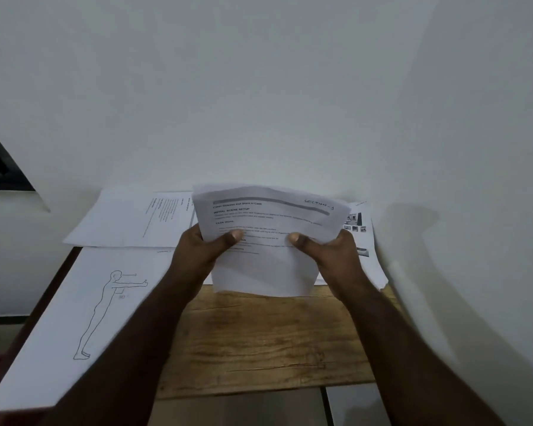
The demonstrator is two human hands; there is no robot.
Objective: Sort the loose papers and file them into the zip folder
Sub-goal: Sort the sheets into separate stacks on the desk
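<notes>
I hold a small stack of printed papers (268, 265) upright over the wooden table (259, 342), its lower edge touching the wood. My left hand (202, 245) grips the stack's left side with the thumb on the front page. My right hand (331, 250) grips the right side the same way. The top page has typed headings and a handwritten note in its upper right corner. No zip folder shows in this view.
A sheet with a line drawing of a standing figure (83, 305) lies at the left, overhanging the table edge. A text sheet (130, 219) lies at the back left, and a page with small photos (362, 238) lies behind the stack at the right. White walls stand close behind and to the right.
</notes>
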